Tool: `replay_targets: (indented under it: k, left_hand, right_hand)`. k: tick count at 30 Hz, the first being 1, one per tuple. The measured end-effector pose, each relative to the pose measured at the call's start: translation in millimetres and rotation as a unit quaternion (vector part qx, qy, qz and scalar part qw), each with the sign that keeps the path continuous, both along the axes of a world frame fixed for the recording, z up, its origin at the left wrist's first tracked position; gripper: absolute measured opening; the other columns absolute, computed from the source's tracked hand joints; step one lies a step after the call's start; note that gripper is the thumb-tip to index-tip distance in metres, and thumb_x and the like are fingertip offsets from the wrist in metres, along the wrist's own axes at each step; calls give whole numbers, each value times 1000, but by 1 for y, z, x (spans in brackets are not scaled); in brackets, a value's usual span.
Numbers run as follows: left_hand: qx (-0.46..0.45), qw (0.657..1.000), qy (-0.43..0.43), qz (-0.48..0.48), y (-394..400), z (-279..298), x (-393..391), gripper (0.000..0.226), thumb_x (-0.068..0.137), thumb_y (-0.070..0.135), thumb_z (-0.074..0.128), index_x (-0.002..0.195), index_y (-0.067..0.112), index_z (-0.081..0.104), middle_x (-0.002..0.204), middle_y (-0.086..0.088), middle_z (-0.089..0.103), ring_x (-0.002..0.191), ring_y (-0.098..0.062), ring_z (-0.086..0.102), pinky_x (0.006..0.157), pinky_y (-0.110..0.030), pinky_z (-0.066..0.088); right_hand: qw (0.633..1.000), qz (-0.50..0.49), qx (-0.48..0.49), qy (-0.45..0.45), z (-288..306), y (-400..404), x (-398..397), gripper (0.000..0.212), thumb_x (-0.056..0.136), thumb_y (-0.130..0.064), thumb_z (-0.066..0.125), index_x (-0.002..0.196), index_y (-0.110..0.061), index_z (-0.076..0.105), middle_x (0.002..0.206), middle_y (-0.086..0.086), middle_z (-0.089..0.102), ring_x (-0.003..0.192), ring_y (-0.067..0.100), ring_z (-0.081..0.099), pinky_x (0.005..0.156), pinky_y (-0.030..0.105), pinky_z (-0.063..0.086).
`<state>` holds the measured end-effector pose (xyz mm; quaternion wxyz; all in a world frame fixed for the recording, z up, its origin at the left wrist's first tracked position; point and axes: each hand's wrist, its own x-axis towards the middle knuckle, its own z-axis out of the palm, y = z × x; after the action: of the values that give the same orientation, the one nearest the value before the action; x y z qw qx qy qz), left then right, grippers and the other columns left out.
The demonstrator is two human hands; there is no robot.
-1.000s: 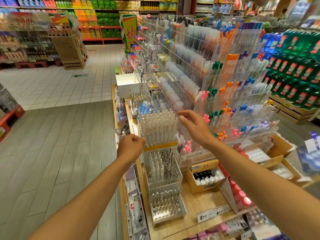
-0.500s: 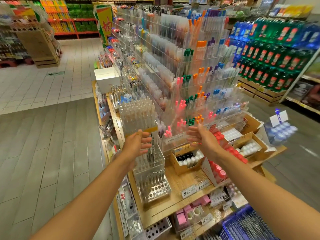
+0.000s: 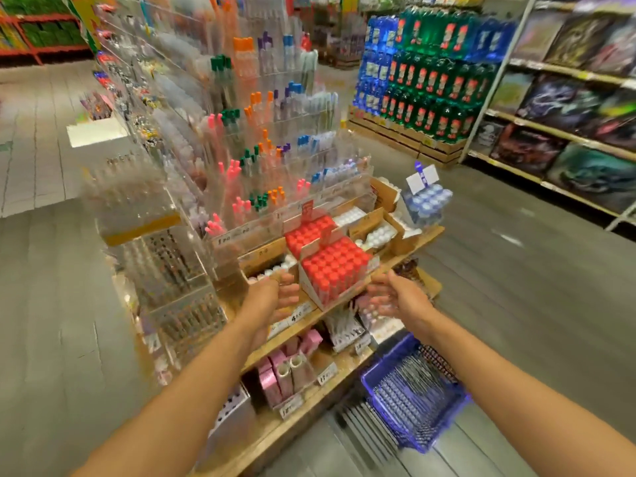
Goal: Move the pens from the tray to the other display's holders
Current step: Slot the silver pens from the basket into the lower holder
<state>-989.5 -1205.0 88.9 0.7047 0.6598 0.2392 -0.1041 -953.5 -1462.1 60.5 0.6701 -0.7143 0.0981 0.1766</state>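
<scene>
Two hands: both reach forward, empty, over the front edge of the wooden display shelf (image 3: 406,251); motion blur softens them.
Left hand (image 3: 272,299): held in front of the shelf edge, just left of the box of red-capped tubes (image 3: 335,266); fingers loosely curled and a little apart, holding nothing.
Right hand (image 3: 401,299): held just right of the same box, palm turned inward; fingers spread and relaxed, touching nothing that can be made out.
Pens: a blue tray (image 3: 416,397) low on the right, beside the stand's lower shelf, holds rows of pens (image 3: 411,390) lying flat; it sits below the right forearm.
Holders: a clear stepped acrylic display (image 3: 172,270) stands at the left end of the shelf, with dark pens upright in its tiers; how full it is cannot be told through the blur.
Behind: a tall clear rack (image 3: 261,139) of pens with pink, green, orange and blue caps rises behind the boxes.
Lower shelf: pink packets (image 3: 278,373) and price tags sit under the hands.
Far right: stacked green and blue bottles (image 3: 430,74) on a pallet across the aisle.
</scene>
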Motion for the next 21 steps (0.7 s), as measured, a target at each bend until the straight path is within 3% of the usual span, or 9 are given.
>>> replay_targets:
  k: [3,5,9,13,16,21]
  left_hand:
    - [-21,1000,17,1,-65,-21,-20,36,107,37,38,110,12,64,107,-5,72,90,-21,67,81,-38,55]
    - [-31,999,30,2,-103,-37,-33,35,107,37,40,110,12,65,105,-6,73,91,-21,69,77,-36,56]
    - [-40,997,66,-7,-168,-71,-54,34,106,38,44,107,13,67,103,-6,75,96,-24,70,83,-39,57]
    - [-55,994,96,-18,-219,-94,-57,29,104,36,47,98,15,66,99,-5,73,82,-19,66,73,-34,55]
    - [-44,992,116,-35,-245,-112,-43,22,101,30,50,96,16,66,98,-5,73,77,-17,65,68,-31,55]
    - [-28,983,169,-70,-284,-160,7,22,102,30,46,99,16,63,101,-5,72,81,-19,64,71,-32,53]
  right_hand:
    - [1000,-8,-13,22,-12,-59,-24,39,104,-39,35,113,-13,63,107,8,68,78,17,62,65,28,52]
    - [999,-5,-30,25,-23,-97,-38,38,104,-39,36,110,-14,64,102,4,69,76,15,62,65,27,51]
    - [998,-10,-47,50,-42,-164,-61,32,103,-35,39,108,-14,63,98,3,68,69,13,60,63,29,49]
    - [995,-19,-48,83,-63,-209,-68,30,103,-34,40,104,-14,62,91,3,66,66,14,57,58,27,47]
    - [993,-32,-62,100,-85,-233,-59,28,102,-33,42,105,-14,62,88,1,65,66,13,57,57,24,47]
    - [989,-44,-78,121,-139,-256,-29,27,99,-28,46,107,-10,64,88,2,64,68,14,56,56,22,45]
